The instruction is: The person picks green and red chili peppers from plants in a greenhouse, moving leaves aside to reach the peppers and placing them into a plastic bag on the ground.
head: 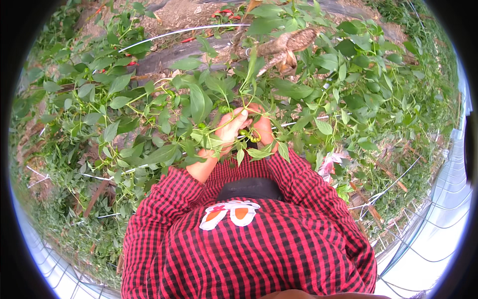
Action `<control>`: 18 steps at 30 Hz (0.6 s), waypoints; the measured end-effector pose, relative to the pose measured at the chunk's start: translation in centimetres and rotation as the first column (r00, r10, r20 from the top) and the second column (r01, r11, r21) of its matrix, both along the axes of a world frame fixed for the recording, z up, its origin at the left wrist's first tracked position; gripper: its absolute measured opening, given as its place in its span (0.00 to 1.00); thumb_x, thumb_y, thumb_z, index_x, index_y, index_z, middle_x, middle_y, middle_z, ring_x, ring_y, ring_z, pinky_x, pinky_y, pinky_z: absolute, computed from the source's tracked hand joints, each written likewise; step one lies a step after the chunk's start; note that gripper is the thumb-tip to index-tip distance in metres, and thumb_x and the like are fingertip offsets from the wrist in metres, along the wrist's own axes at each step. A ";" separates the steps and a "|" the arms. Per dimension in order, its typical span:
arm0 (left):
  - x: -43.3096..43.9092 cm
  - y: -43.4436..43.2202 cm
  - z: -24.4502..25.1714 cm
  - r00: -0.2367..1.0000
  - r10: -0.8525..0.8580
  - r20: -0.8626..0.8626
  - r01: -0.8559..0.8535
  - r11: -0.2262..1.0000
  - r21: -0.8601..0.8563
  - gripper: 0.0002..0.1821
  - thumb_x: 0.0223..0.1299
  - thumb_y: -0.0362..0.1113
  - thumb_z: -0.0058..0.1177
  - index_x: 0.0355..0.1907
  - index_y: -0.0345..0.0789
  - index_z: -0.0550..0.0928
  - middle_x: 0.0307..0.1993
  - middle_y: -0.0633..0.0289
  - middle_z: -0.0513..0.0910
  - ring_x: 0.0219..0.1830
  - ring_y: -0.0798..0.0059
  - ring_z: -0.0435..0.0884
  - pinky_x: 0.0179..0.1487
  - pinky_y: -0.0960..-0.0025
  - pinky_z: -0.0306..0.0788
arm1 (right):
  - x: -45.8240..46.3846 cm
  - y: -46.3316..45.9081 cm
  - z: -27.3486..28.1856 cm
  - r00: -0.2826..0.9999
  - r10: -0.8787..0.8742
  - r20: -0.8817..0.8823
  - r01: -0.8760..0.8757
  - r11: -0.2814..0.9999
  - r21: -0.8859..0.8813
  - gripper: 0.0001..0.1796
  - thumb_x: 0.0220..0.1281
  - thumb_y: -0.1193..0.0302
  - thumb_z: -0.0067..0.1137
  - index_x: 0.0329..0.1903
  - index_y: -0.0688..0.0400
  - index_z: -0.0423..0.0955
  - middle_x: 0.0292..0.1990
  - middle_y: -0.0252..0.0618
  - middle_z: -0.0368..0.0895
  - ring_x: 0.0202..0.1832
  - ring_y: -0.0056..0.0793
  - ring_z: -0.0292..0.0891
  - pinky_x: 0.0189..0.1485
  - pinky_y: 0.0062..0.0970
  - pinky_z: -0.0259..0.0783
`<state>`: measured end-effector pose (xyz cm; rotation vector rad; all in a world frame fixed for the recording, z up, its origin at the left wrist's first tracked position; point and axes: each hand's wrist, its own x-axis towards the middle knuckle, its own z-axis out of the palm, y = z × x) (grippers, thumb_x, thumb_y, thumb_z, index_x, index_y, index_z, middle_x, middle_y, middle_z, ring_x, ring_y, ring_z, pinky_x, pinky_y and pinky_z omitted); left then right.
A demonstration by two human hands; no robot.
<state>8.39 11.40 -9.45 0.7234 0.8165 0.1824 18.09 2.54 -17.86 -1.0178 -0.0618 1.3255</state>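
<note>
My left hand (228,129) is among the leaves of a pepper plant (201,101), its thumb and fingers pinching a thin green stem (243,101). Close beside it is my right hand (263,125), with bent fingers partly behind the stem and leaves. What the right fingers touch is hidden. A small green pepper (242,132) and a curled yellow-green pepper (255,138) hang between my wrists. Another wrinkled green pepper (225,109) shows just left of my left fingertips.
A rough wooden stake (274,46) slants above the hands. White strings (179,31) run through the plants. Red peppers (226,14) lie near black plastic mulch (175,50) at the back. A pink and white item (330,164) is among leaves at right, with plastic sheeting (440,224) beyond.
</note>
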 end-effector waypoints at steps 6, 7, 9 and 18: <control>0.4 -0.7 -0.4 0.993 -0.121 -0.001 0.113 0.931 0.348 0.18 0.65 0.44 0.46 0.49 0.32 0.77 0.36 0.67 0.78 0.39 0.79 0.73 0.46 0.74 0.67 | -0.3 -1.2 -0.4 0.832 0.064 0.551 -0.017 0.996 -0.090 0.18 0.60 0.78 0.52 0.54 0.60 0.70 0.43 0.37 0.76 0.43 0.22 0.73 0.43 0.20 0.71; 0.2 -0.6 -0.4 0.987 -0.156 -0.021 0.150 0.887 0.438 0.18 0.65 0.43 0.46 0.49 0.32 0.77 0.37 0.66 0.78 0.40 0.77 0.74 0.46 0.73 0.68 | -0.6 -1.5 -0.5 0.990 -0.144 -0.012 0.143 0.990 -0.004 0.17 0.62 0.77 0.50 0.55 0.60 0.69 0.43 0.37 0.76 0.44 0.21 0.72 0.43 0.21 0.71; -0.1 -0.3 -0.2 0.971 -0.220 -0.090 0.230 0.772 0.593 0.16 0.62 0.40 0.49 0.45 0.30 0.78 0.36 0.58 0.81 0.40 0.68 0.79 0.46 0.67 0.71 | -0.5 -2.8 -0.3 0.997 0.015 0.078 -0.015 1.000 0.003 0.17 0.67 0.66 0.44 0.51 0.62 0.71 0.44 0.38 0.76 0.46 0.26 0.72 0.51 0.24 0.68; -0.8 0.6 0.2 0.802 -0.300 -0.516 0.422 -0.327 0.846 0.18 0.40 0.34 0.60 0.39 0.35 0.80 0.46 0.59 0.79 0.54 0.59 0.73 0.58 0.53 0.61 | 8.4 -6.4 5.1 0.622 0.408 0.669 -0.166 0.903 -0.396 0.08 0.54 0.76 0.56 0.38 0.62 0.75 0.31 0.35 0.78 0.31 0.24 0.72 0.34 0.25 0.69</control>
